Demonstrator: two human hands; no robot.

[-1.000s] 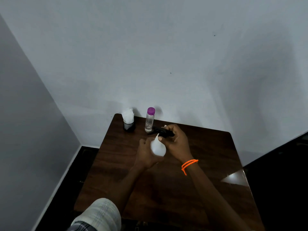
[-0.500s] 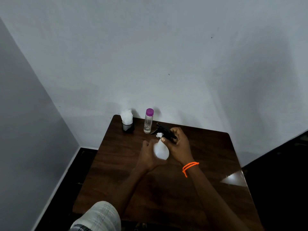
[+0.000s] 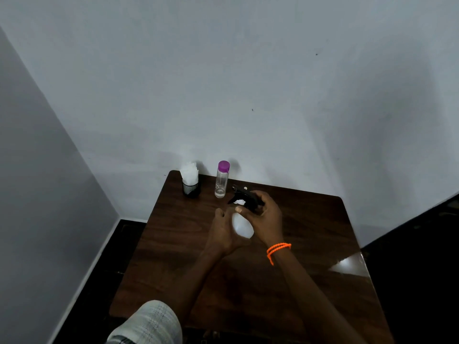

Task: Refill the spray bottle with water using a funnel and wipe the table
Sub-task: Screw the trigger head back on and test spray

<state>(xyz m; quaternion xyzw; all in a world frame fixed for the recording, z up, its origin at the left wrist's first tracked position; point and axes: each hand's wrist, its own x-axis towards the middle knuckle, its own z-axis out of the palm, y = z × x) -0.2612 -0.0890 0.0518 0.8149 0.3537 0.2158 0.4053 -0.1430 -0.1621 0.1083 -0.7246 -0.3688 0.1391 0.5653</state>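
Over the middle of the worktop (image 3: 188, 244), the left hand (image 3: 223, 234) wraps the white spray bottle (image 3: 242, 227), its long axis tilted up and away. Directly above its neck, the right hand (image 3: 263, 219) pinches the black trigger head (image 3: 244, 196), nearest for unscrewing.

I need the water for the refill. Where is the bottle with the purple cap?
The purple-capped bottle stands upright at the table's far edge by the wall, just right of the black tissue holder and beyond the hands working on the spray bottle.
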